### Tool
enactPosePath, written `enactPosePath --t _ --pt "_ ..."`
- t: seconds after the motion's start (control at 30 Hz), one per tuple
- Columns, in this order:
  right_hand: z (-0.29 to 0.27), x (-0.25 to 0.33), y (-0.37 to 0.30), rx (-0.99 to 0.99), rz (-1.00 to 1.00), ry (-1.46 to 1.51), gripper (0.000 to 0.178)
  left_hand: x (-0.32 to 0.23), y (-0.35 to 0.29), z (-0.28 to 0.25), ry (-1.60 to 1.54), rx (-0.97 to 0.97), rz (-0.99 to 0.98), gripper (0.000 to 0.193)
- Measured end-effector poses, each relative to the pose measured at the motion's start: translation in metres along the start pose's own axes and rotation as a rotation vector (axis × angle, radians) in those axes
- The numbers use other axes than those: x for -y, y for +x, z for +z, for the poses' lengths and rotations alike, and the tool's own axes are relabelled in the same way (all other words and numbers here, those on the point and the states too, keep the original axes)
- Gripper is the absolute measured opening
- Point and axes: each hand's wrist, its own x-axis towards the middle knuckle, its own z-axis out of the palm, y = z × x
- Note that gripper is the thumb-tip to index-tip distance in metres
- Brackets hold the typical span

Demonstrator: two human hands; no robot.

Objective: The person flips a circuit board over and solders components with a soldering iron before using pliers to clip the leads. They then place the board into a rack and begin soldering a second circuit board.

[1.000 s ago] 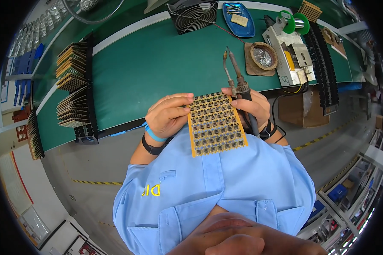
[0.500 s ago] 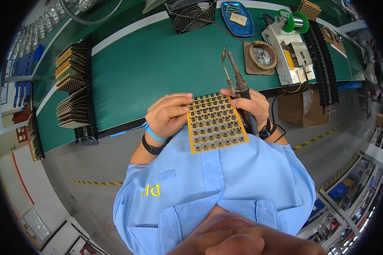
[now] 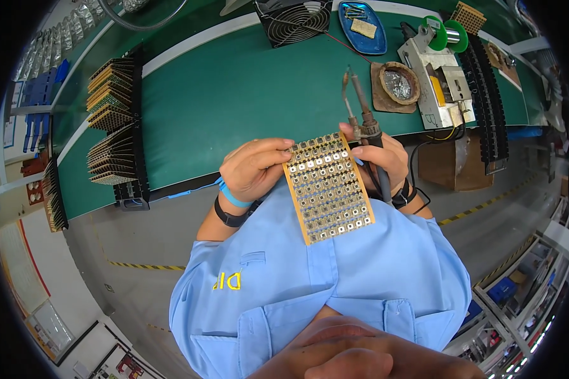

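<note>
A panel of small circuit boards (image 3: 327, 192), yellow-edged and set with rows of small square parts, is held in front of my chest. Closed on its upper left edge is my left hand (image 3: 256, 167), thumb and fingers pinching it. My right hand (image 3: 389, 161) grips the panel's upper right edge. That same hand also holds a soldering iron (image 3: 372, 129) with a thin bent tube beside its tip. The iron's tip points up and away, apart from the panel. Some right-hand fingers are hidden behind the iron and panel.
On the green bench (image 3: 196, 114) stand a rack of panels (image 3: 110, 120) at left and a black fan (image 3: 296, 24) at back. To the right are a blue tray (image 3: 363, 43), a round solder-flecked dish (image 3: 398, 85), a solder feeder (image 3: 433, 82) and a black rack (image 3: 483, 101).
The panel has tilted, its lower end swinging slightly right and toward me, and its parts now catch more light. Both hands keep their grip, and the soldering iron stays in the right hand.
</note>
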Motion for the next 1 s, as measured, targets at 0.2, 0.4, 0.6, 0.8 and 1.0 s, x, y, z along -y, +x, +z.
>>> enactPosePath --t 0.2,0.4,0.6,0.8,1.0 --pt "0.003 -0.003 0.0 0.08 0.036 0.067 0.042 0.006 -0.006 0.004 -0.029 -0.048 -0.046 0.022" --pt "-0.001 -0.008 -0.007 0.117 0.059 0.067 0.035 0.005 -0.003 0.005 -0.038 -0.045 -0.046 0.021" --pt "-0.003 -0.006 -0.008 0.106 0.058 0.077 0.034 0.006 -0.003 0.005 -0.014 -0.031 0.01 0.022" --pt "0.001 -0.008 -0.011 0.058 0.05 0.074 0.034 0.005 -0.004 0.007 -0.026 -0.05 0.023 0.024" --pt "0.0 -0.007 -0.011 0.07 0.07 0.098 0.034 0.004 -0.003 0.007 -0.01 -0.045 0.011 0.025"
